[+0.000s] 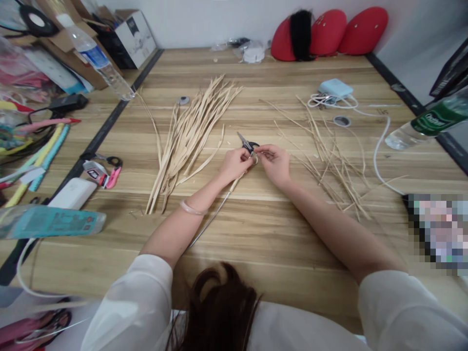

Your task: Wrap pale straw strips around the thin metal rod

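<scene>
My left hand [236, 165] is closed around the upper end of a thin rod [214, 214], which slants down toward the table's near edge. The rod's lower part looks like grey metal; its upper part is pale and seems wrapped. Beside it, the fingers of my right hand [274, 163] are pinched together at the rod's top, where a small pale loop shows; what they grip is too small to make out. Just beyond both hands lie scissors [248, 144] with black handles, partly hidden. Left of them is a bundle of pale dried strips [197, 126].
Thinner dried stalks [331, 156] lie scattered at right, near a tape roll [341, 121], a blue charger box [335, 88] and a green-labelled bottle [429, 122]. At left are a water bottle [98, 61], a white power bank [75, 192] and a teal-labelled bottle [54, 222]. Red caps [329, 31] line the back.
</scene>
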`<action>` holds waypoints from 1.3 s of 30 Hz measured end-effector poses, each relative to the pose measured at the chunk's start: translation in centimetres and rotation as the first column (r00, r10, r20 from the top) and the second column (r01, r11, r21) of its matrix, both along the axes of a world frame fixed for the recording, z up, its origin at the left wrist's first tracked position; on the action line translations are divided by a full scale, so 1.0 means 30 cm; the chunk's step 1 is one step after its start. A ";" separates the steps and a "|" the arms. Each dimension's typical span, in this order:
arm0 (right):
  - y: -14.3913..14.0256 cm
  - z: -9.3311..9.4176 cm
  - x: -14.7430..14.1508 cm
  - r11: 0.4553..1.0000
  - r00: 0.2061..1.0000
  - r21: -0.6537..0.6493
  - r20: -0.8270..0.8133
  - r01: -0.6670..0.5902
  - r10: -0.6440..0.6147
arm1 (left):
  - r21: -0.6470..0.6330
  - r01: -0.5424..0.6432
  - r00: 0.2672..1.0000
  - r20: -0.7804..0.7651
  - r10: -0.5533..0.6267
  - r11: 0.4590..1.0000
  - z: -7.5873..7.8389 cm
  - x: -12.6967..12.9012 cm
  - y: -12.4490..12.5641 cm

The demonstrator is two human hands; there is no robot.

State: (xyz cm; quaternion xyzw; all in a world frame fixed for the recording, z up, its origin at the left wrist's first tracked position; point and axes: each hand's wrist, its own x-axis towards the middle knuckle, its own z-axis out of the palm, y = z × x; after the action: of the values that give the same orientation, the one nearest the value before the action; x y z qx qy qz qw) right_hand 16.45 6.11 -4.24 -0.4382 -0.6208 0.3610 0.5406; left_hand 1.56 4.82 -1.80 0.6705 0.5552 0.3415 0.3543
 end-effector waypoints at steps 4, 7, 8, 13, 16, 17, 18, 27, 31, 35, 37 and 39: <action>0.002 -0.004 -0.002 1.000 1.000 -0.005 -0.016 0.006 -0.006 | 0.001 -0.007 1.000 0.021 0.007 1.000 -0.004 0.001 0.001; 0.003 -0.006 -0.003 1.000 1.000 -0.016 -0.029 0.009 -0.010 | -0.001 -0.013 0.999 0.033 0.013 1.000 -0.002 0.002 0.000; 0.002 -0.005 -0.004 1.000 1.000 -0.020 -0.028 0.014 -0.015 | -0.004 -0.016 0.999 0.038 0.016 1.000 -0.001 0.003 0.000; -0.005 0.015 -0.006 0.999 0.999 -0.024 -0.010 0.042 -0.042 | -0.021 -0.039 0.997 0.060 0.040 0.999 0.008 0.006 -0.003; -0.009 0.022 -0.006 0.998 0.999 -0.035 0.002 0.049 -0.049 | -0.021 -0.052 0.996 0.072 0.054 0.998 0.011 0.008 -0.005; -0.010 0.023 -0.005 0.998 0.999 -0.045 0.001 0.047 -0.047 | -0.022 -0.061 0.995 0.074 0.062 0.998 0.012 0.008 -0.006; -0.011 0.023 -0.005 0.997 0.999 -0.058 -0.002 0.044 -0.044 | -0.020 -0.072 0.994 0.076 0.074 0.997 0.012 0.009 -0.006; -0.018 0.023 -0.006 0.984 0.999 -0.173 -0.024 0.037 -0.042 | -0.016 -0.157 0.971 0.179 0.157 0.987 -0.022 0.003 0.019; -0.018 0.025 -0.007 0.985 0.999 -0.171 -0.024 0.033 -0.038 | -0.017 -0.172 0.963 0.208 0.172 0.985 -0.031 0.002 0.026; -0.020 0.027 -0.008 0.982 0.999 -0.188 -0.029 0.027 -0.033 | -0.034 -0.178 0.954 0.237 0.181 0.983 -0.028 0.004 0.025; -0.020 0.025 -0.008 0.984 0.999 -0.180 -0.050 0.011 -0.020 | -0.050 -0.176 0.949 0.255 0.183 0.983 -0.024 0.006 0.024; -0.018 0.020 -0.007 0.987 0.998 -0.162 -0.060 -0.007 -0.003 | -0.065 -0.178 0.945 0.268 0.189 0.982 -0.017 0.009 0.022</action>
State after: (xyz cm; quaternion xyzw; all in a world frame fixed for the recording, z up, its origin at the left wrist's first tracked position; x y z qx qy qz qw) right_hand 16.24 5.57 -3.64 -0.4691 -0.5733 0.4237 0.5212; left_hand 1.82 5.47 -2.31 0.5553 0.5677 0.4510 0.4073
